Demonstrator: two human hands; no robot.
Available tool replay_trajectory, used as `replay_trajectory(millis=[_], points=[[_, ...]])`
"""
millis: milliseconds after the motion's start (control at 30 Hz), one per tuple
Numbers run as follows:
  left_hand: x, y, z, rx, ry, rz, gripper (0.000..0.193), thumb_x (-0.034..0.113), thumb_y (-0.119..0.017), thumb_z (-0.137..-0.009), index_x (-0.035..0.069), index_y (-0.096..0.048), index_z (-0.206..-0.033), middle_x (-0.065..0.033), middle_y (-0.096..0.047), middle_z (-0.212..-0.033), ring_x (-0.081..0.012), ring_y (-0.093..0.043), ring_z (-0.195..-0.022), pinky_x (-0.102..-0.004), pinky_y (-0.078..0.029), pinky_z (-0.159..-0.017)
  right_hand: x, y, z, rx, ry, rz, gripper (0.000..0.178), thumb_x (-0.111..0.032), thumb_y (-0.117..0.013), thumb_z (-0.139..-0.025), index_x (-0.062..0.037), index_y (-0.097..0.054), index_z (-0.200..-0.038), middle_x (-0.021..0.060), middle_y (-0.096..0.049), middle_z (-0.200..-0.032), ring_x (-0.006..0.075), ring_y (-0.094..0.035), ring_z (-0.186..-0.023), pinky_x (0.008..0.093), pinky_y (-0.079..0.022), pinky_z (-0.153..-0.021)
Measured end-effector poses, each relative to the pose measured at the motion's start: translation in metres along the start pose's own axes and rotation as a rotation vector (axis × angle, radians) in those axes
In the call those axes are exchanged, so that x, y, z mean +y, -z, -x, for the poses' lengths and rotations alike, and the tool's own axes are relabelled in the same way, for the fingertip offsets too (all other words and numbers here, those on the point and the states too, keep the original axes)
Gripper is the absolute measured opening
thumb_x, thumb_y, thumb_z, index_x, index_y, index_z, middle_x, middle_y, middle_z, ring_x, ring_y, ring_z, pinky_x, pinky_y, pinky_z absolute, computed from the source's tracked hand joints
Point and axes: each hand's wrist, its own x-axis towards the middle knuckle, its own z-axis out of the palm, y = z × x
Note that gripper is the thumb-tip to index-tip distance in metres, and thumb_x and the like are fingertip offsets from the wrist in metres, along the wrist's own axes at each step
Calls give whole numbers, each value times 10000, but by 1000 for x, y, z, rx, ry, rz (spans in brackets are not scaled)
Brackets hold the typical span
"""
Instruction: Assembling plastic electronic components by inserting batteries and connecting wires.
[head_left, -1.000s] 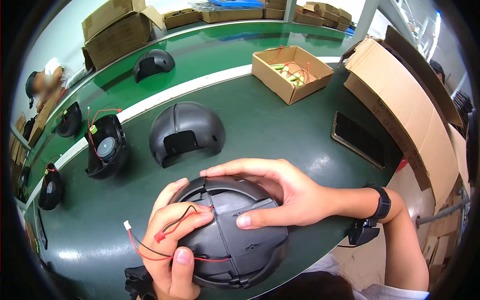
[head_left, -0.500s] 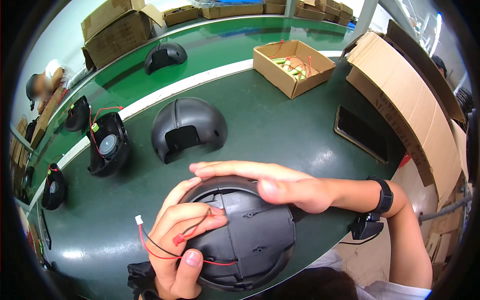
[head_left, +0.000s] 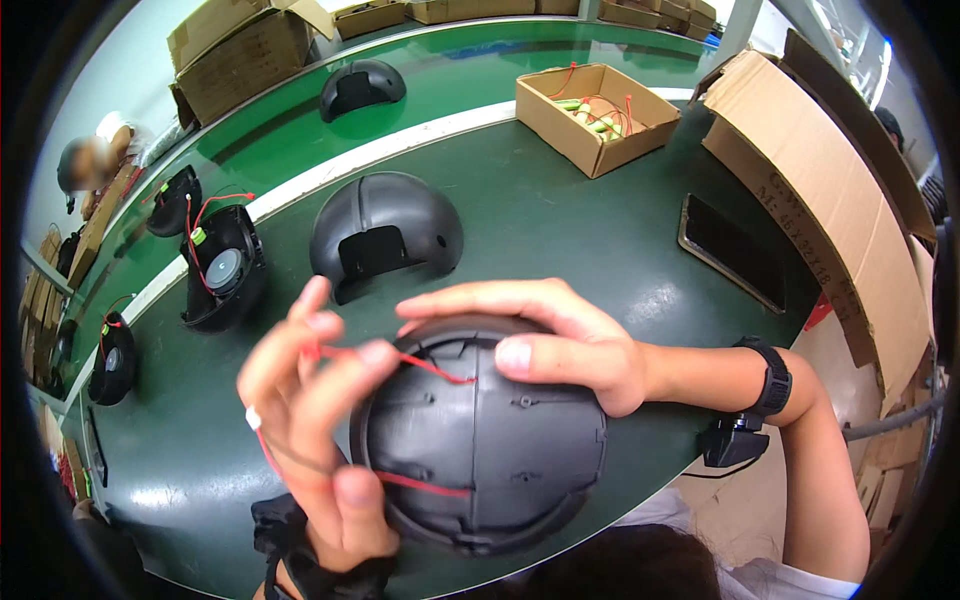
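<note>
A black dome-shaped plastic housing [head_left: 535, 440] lies in front of me, its flat ribbed side facing up. My right hand [head_left: 575, 345] grips its far right rim, thumb on the flat side and fingers along the outer edge. Two red wires [head_left: 430, 485] come out of the middle seam and run left to my left hand [head_left: 315, 430]. That hand is raised at the housing's left edge, smeared by motion, its fingers bent around the wires. A small white connector [head_left: 253, 417] hangs by the back of the left hand; a red connector [head_left: 313, 350] shows between its fingers.
Beyond my hands stands another black dome shell [head_left: 385, 225]. Open shells with round speakers, one of them here [head_left: 222, 270], sit at the left. A cardboard box [head_left: 600, 120] holds green-wrapped cells with red wires. A phone [head_left: 733, 252] lies right, beside a large carton [head_left: 800, 190]. Another person is far left.
My left hand has lifted off the middle of the housing and moved left, drawing the upper red wire out. The right thumb has shifted slightly on the housing, which now shows more of its flat side.
</note>
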Motion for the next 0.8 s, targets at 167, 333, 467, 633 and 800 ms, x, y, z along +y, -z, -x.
replay_trajectory(millis=[167,333,467,633,800], points=[[5,-11,8,211,519,610,1055,609,-739,-720,-50,-272,-1398,-202,-380,-1353,-335,-497,-1204,-424,-396,-1018,3,11,5,211,47,159,444,-256,-451,-948,47,-542,-1259,134,-611,-1183,182,-550,-1115,293,-406,-980],[18,-15,10,-242,223,408,1339,356,-926,-571,-48,-21,-1471,-246,-224,-1485,-322,-306,-1376,-422,-259,-1127,0,6,6,284,52,144,474,-269,-416,-956,51,-496,-1296,165,-587,-1225,195,-556,-1124,297,-410,-991],[10,-13,17,-269,325,265,1332,378,-917,-568,-109,-34,-1439,-319,-223,-1443,-420,-367,-1318,-466,-329,-1074,-3,-1,4,300,44,99,490,-285,-415,-952,55,-489,-1297,172,-577,-1239,204,-559,-1124,300,-411,-992],[8,-10,16,-291,308,187,1309,381,-910,-578,-108,-51,-1436,-331,-225,-1438,-452,-374,-1297,-474,-324,-1072,-5,1,3,306,17,151,497,-278,-417,-943,59,-480,-1303,175,-579,-1242,209,-558,-1125,302,-411,-991],[9,-11,14,-267,265,199,1276,347,-906,-595,-82,-62,-1450,-340,-229,-1441,-441,-400,-1288,-463,-374,-1043,-7,2,4,324,27,150,486,-258,-416,-933,60,-494,-1292,174,-582,-1238,199,-562,-1119,294,-414,-984]])
